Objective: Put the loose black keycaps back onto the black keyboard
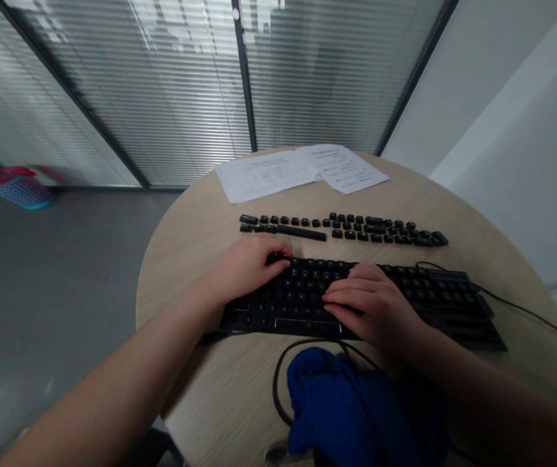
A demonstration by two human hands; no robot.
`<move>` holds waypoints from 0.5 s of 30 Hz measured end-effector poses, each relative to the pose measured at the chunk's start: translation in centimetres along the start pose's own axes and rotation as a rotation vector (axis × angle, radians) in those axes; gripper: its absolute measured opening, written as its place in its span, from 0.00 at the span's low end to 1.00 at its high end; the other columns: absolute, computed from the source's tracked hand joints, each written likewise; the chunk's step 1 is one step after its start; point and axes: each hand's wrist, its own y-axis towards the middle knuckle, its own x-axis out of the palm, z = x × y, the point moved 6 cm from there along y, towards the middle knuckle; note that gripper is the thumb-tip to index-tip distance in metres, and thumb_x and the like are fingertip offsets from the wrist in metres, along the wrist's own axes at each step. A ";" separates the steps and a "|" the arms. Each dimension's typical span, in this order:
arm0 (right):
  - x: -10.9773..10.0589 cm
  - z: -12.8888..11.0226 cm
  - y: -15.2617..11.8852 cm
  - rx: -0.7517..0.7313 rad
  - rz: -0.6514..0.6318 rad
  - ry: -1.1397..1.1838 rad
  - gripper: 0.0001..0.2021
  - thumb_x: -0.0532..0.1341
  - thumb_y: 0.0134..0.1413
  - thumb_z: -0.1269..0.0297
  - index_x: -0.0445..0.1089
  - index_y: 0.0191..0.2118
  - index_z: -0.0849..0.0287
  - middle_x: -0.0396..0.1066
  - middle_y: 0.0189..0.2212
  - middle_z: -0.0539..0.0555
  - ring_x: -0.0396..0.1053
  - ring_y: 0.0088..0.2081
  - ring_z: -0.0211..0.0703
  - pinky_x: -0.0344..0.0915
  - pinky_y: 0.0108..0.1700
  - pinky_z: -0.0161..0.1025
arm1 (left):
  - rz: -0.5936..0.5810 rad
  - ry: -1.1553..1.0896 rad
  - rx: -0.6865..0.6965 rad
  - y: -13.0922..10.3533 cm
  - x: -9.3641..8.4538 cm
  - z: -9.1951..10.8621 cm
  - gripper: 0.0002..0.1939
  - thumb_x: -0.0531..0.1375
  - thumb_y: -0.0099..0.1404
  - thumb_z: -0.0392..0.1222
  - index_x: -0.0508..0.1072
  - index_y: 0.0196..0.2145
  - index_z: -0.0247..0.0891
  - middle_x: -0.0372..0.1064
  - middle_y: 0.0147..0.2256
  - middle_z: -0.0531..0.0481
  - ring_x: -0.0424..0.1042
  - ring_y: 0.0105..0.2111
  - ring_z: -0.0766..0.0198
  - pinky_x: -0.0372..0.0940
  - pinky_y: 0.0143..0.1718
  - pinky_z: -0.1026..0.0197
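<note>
A black keyboard (302, 295) lies across the round table in front of me, with keycaps off part of its lower rows. My left hand (252, 266) is at its back left corner, thumb on the top and bent fingers along the far edge. Over the middle keys, my right hand (371, 301) has its thumb and fingers drawn together; whether a key is between them is hidden. Loose black keycaps (349, 235) stand in rows behind the keyboard, a long space bar (301, 232) among them.
Two printed sheets (278, 172) lie at the table's (181, 227) far edge. A bunched blue cloth (337, 402) and a looped black cable (278, 383) are nearest me. Another cable (532, 312) runs off right. A red and blue basket (23, 188) stands on the floor by the blinds.
</note>
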 end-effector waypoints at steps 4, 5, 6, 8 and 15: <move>0.1 0.1 -0.1 0.028 -0.025 0.016 0.05 0.65 0.64 0.66 0.79 0.40 0.52 0.80 0.40 0.49 0.73 0.38 0.42 0.66 0.48 0.46 | 0.004 -0.008 0.008 0.0 -0.1 0.2 0.09 0.60 0.68 0.40 0.79 0.43 0.41 0.79 0.42 0.47 0.76 0.44 0.56 0.68 0.50 0.51; 0.1 0.1 -0.1 0.031 -0.028 0.018 0.05 0.65 0.64 0.66 0.79 0.40 0.52 0.80 0.40 0.49 0.73 0.38 0.42 0.66 0.48 0.46 | 0.007 -0.010 0.011 0.0 -0.1 0.2 0.09 0.60 0.68 0.40 0.79 0.43 0.41 0.79 0.42 0.47 0.76 0.44 0.56 0.68 0.50 0.51; 0.1 0.0 -0.1 0.030 -0.031 0.018 0.05 0.65 0.64 0.67 0.79 0.40 0.52 0.80 0.40 0.49 0.72 0.37 0.42 0.65 0.48 0.46 | 0.008 -0.010 0.014 0.1 -0.1 0.2 0.09 0.60 0.68 0.40 0.79 0.43 0.41 0.79 0.42 0.47 0.76 0.44 0.56 0.68 0.50 0.51; 0.0 -0.2 0.0 0.032 -0.036 0.009 0.06 0.64 0.64 0.68 0.80 0.39 0.52 0.80 0.39 0.49 0.72 0.38 0.42 0.66 0.48 0.46 | 0.004 -0.007 0.018 0.1 -0.1 0.3 0.09 0.59 0.68 0.40 0.79 0.43 0.40 0.79 0.42 0.46 0.76 0.44 0.56 0.67 0.51 0.51; -0.6 -0.6 0.3 0.078 -0.098 -0.045 0.07 0.65 0.61 0.68 0.82 0.41 0.51 0.74 0.45 0.56 0.71 0.46 0.49 0.69 0.50 0.51 | -0.010 -0.007 0.016 0.1 -0.1 0.3 0.09 0.59 0.68 0.40 0.79 0.43 0.40 0.78 0.42 0.46 0.75 0.44 0.56 0.67 0.50 0.52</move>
